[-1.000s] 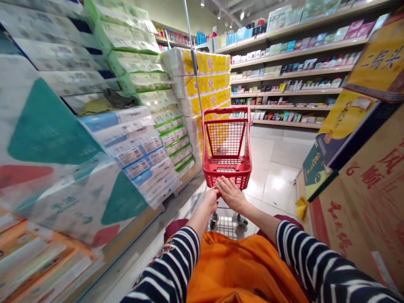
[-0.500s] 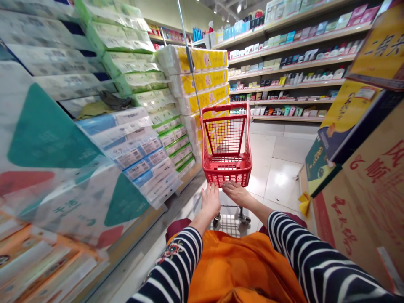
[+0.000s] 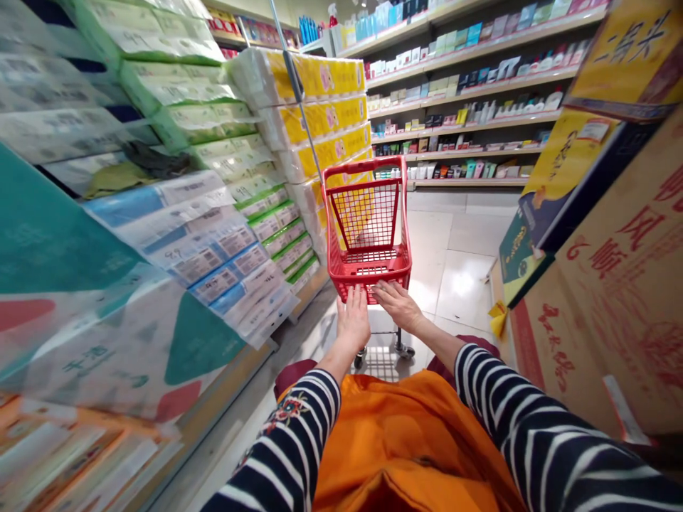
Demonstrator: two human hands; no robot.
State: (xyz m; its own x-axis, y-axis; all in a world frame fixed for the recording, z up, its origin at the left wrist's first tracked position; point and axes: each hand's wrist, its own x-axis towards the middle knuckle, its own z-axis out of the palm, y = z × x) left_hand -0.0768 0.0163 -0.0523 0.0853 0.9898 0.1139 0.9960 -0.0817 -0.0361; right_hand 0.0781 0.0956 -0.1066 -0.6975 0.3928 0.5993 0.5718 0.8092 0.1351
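My left hand (image 3: 353, 323) is palm down, its fingers nearly straight and a little spread, pointing away from me, with the thumb apart at the outer side. My right hand (image 3: 398, 307) is also palm down, its fingers stretched out and closer together, slanting in toward the left ones. The two hands are near each other with a narrow gap between their fingertips. Neither set of fingers is curled around anything that I can see. The tips overlap the near wall of the red plastic shopping cart with lattice sides (image 3: 369, 276), just below its near top edge; whether they touch it, or rest on something hidden under my palms, I cannot tell.

The cart stands straight ahead of me on the pale, glossy tiled floor (image 3: 421, 281), its small dark wheels (image 3: 405, 351) showing below my hands. Beyond its far left corner rises a stack of yellow-and-white plastic-wrapped packs (image 3: 331, 117). To its left are blue-and-white plastic packs (image 3: 218, 267); well to the right is a large brown cardboard carton with red lettering (image 3: 597, 334). Navy-and-white striped sleeves (image 3: 291, 448) cover my forearms partway.
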